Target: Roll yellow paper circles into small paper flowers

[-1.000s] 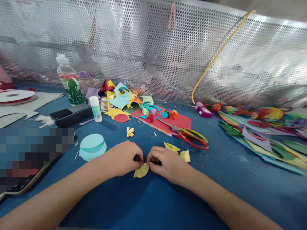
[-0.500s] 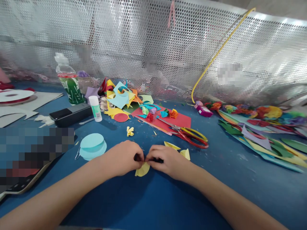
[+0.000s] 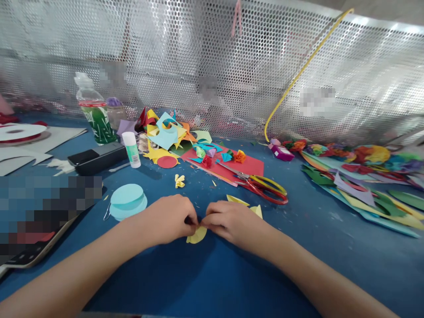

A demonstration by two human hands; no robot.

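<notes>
Head: hands (image 3: pixel 198 220) pinch yellow paper (image 3: pixel 196 236)

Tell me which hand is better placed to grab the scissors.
Right. The right hand lies nearer the scissors, which sit just beyond it; the left hand would have to cross over. Both pinch the yellow paper.

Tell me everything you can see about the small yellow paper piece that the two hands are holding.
The small yellow paper piece looks like thin craft paper, pale yellow, with a rounded lower edge like part of a circle. Its upper part is hidden under the fingertips, so any fold there cannot be seen. The left hand and the right hand pinch it together at its top. It sits low over the blue table surface, near the front; whether it touches the table is unclear.
</notes>
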